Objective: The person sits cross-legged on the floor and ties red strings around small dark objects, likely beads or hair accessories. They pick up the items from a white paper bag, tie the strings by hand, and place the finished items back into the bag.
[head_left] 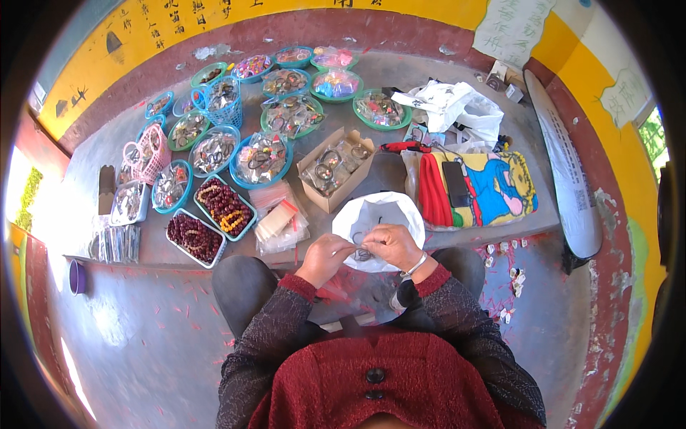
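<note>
Head view: both hands meet above a white container (pixel 412 222), which sits at the near edge of the counter (pixel 86 182). The left hand (pixel 324 262) is nearly closed, thumb and fingertips pinched together at the container's near left side. Just beside it, the right hand (pixel 394 247) is also drawn into a pinch, its fingertips pointing at the left's; a bracelet (pixel 414 265) circles its wrist. Whatever lies between the fingertips is too small to tell. Dark loops (pixel 361 254) show right under the right hand's fingers.

Ahead of the left hand stands an open box (pixel 336 171) full of packets. To that hand's left are small bags (pixel 277 220), then two bead trays (pixel 225 207), one angled beside the other. Farther ahead and left, bowls (pixel 261 159) of packaged items crowd together. Ahead and right of the right hand, a phone (pixel 455 184) lies on a colourful cloth (pixel 500 189); beyond them is a white bag (pixel 482 114).
</note>
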Available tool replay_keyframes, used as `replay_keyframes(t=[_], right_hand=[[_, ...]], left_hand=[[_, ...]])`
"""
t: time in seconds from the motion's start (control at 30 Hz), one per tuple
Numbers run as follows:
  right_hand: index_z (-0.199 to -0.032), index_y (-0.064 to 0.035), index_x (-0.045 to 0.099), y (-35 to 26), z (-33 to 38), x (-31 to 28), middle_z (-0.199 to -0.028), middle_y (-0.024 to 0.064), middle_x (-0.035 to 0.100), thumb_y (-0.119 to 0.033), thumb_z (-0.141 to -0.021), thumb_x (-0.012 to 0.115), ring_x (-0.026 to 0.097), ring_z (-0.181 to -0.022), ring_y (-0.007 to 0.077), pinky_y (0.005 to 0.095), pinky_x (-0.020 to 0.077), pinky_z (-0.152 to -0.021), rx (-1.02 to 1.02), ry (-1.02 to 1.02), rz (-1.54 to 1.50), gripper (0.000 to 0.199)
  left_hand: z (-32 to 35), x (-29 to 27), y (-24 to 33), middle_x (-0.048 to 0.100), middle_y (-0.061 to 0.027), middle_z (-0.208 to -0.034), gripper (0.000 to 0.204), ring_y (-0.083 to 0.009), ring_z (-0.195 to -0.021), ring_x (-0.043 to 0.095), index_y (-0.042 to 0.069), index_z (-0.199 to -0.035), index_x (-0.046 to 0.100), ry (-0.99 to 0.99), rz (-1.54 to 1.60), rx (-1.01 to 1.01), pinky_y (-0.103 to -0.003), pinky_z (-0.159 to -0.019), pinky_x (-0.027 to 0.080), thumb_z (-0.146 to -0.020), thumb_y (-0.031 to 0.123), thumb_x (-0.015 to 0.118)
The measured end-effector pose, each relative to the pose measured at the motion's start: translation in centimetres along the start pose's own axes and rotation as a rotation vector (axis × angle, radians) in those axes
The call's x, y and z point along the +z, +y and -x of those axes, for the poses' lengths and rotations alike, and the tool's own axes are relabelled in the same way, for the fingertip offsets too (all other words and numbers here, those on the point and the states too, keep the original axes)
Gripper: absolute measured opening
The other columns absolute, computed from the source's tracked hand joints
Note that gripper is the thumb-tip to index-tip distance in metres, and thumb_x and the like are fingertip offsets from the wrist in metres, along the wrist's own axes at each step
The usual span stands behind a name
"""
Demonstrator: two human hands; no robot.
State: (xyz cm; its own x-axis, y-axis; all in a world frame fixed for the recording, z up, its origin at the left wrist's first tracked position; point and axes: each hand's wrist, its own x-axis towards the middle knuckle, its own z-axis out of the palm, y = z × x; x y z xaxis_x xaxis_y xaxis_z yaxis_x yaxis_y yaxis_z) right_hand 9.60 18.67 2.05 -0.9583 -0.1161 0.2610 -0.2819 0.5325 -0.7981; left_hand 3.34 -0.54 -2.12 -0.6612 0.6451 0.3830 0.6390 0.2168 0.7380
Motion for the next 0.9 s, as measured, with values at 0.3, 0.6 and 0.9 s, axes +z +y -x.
replay_keyframes(t=[0.3,0.6,0.9], right_hand=[[-0.084,-0.0023,0.065,0.1,0.1,-1.3,-0.073,0.0113,0.063,-0.016,-0.076,0.065,0.061,-0.065,0.0202,0.0282,0.0461,-0.059,0.1,0.019,-0.105,0.015],[-0.096,-0.0038,0.063,0.6,0.5,-1.6,-0.073,0.0142,0.064,-0.022,-0.083,0.058,0.063,-0.066,0.0241,0.0307,0.0475,-0.06,0.262,0.213,-0.151,0.023],[-0.087,-0.0072,0.065,0.8,0.3,-1.5,-0.074,0.014,0.063,-0.022,-0.083,0.055,0.061,-0.07,0.031,0.0357,0.0473,-0.06,0.188,0.124,-0.007,0.018]], left_hand=[[0.0,-0.6,1.0,0.064,-0.0096,-0.076,0.01,-0.0238,-0.073,0.059,0.005,-0.082,0.067,0.002,0.072,-0.206,-0.032,-0.066,0.046,-0.077,0.012,0.062],[-3.7,-2.2,0.3,0.063,-0.0015,-0.074,0.016,-0.006,-0.064,0.056,0.0,-0.089,0.065,0.157,0.187,-0.582,-0.02,-0.054,0.046,-0.085,0.012,0.056],[-15.4,-1.3,-3.4,0.063,-0.0094,-0.08,0.019,-0.0158,-0.067,0.06,-0.003,-0.096,0.057,0.497,0.796,-0.665,-0.025,-0.056,0.047,-0.087,0.013,0.052]])
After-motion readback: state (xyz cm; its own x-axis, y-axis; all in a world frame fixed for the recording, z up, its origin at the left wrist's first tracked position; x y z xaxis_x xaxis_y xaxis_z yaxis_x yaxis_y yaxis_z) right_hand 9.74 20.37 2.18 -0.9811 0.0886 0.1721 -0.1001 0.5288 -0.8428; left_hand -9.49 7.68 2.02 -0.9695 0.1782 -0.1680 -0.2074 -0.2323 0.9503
